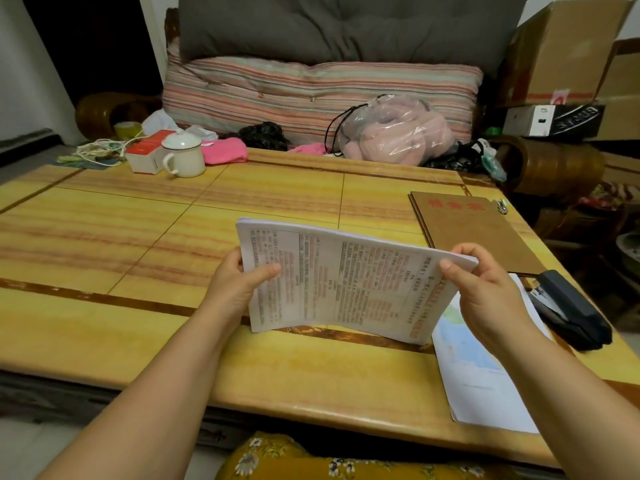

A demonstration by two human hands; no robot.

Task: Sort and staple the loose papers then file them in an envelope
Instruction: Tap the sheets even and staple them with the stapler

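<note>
In the centre of the frame, the stack of papers [341,282] is being held just above the yellow worktop [138,237], tilted up toward the camera. The left hand [239,285] is pinching its left edge, thumb across the printed face; the right hand [485,289] is gripping the upper right corner, fingers curled over the top edge. Each grip is clamped on the sheets. The stack is sagging in the middle, so it looks light, limp and likely to fan out; holding both short edges seems wisest. The brown envelope [474,230] is lying at right, the dark stapler [571,310] just below it, partly on another sheet [478,375].
</note>
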